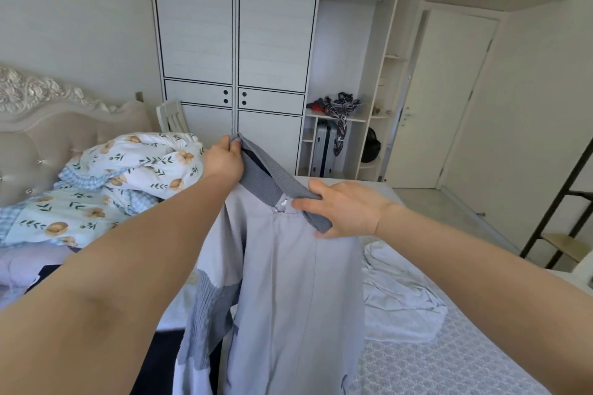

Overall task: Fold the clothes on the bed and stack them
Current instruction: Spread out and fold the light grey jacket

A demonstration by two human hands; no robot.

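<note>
Holding the pale grey garment (288,282) up by its ribbed collar, your left hand (224,159) and right hand (345,208) pinch it apart so it hangs straight above the bed (449,362), ready for folding.

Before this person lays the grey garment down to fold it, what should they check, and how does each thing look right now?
1. Left hand grips the ribbed collar: ok.
2. Right hand grips the collar's other end: ok.
3. Grey garment hangs free and untwisted: not ok, a ribbed sleeve bunches on the left.
4. Bed space ahead is free: not ok, a white cloth lies there crumpled.
5. Garment's lower hem: cannot tell, out of view.
</note>
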